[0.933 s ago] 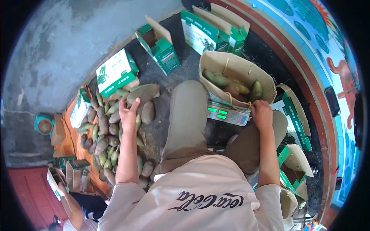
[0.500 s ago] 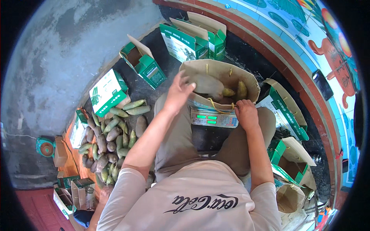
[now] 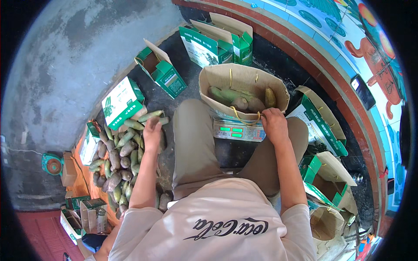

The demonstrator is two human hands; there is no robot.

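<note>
In front of me a brown-lined paper bag (image 3: 222,74) with yellow cord handles stands on a digital scale (image 3: 238,132) with lit green displays. Several green and brownish radishes (image 3: 257,104) lie inside it. My right hand (image 3: 275,125) is closed on the bag's near rim, by the handle. To the left, my left hand (image 3: 152,132) is over the edge of a radish pile (image 3: 124,161), beside a dark radish (image 3: 163,141) partly covered by the hand. Its fingers look apart and slightly bent, with nothing visibly held.
Green-and-white cartons (image 3: 124,104) stand around me, some with raised flaps, like the open carton (image 3: 163,71) ahead. Another paper bag (image 3: 322,124) is right of my knee. A phone (image 3: 363,91) is by the tiled wall. A small green fan (image 3: 52,164) and another person's arm (image 3: 111,239) are at left.
My left hand has left the bag and moved back left to the pile. The radish blurred under it before now lies in the bag. My right hand stays on the rim.
</note>
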